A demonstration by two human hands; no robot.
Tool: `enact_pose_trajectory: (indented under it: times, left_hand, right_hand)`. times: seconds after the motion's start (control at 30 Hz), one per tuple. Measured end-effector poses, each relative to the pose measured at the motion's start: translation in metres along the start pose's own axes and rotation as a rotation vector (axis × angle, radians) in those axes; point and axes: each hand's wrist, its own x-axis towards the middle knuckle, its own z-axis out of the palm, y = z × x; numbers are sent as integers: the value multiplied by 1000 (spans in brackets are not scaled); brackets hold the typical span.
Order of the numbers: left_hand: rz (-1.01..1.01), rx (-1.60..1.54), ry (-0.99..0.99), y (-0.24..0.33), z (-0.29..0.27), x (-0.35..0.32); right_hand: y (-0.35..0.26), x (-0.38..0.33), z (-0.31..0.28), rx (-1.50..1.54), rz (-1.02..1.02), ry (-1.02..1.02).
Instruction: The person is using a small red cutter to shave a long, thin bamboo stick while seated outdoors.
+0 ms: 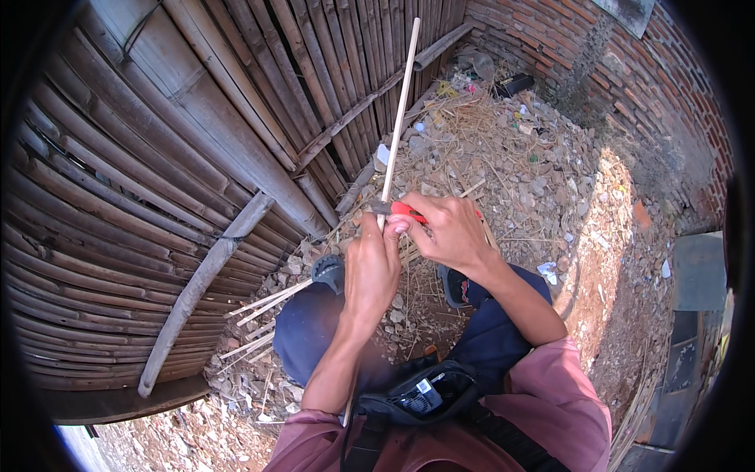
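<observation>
Over the rubble (503, 185), a long pale strip (400, 110) runs out of the left grip (371, 263), which is clenched around its lower part; the upper length stands clear of the fingers, slanting up and slightly right in front of the bamboo wall (318, 71). The right grip (452, 232) is closed on a red-handled tool (406, 211), whose grey metal head lies across the strip just beyond the left fingers, the two thumbs close together beside it. More pale strips (271, 301) lie on the rubble near the left shoe (328, 270). As for labels, a black pouch (374, 403) at the waist holds a dark device (418, 403) bearing a small white label (425, 386), its print too small to make out; the right shoe (450, 285) carries a red mark, equally unclear
</observation>
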Motion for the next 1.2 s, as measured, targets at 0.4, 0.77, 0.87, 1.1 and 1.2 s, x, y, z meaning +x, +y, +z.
enact_pose_trajectory:
  times: [0.4, 0.77, 0.87, 1.1, 1.2]
  left_hand:
    - [-1, 89, 32, -4, 2, 2]
    - [19, 138, 53, -3, -4, 1]
    - [17, 172, 53, -5, -3, 1]
    - [4, 177, 42, -7, -7, -2]
    - [-13, 175, 38, -7, -10, -3]
  right_hand:
    - [1, 6, -1, -56, 34, 1]
    - [-2, 14, -2, -29, 40, 11]
    - [-3, 16, -4, -42, 29, 7]
    - [1, 17, -1, -38, 9, -12]
    - [0, 19, 1, -41, 0, -7]
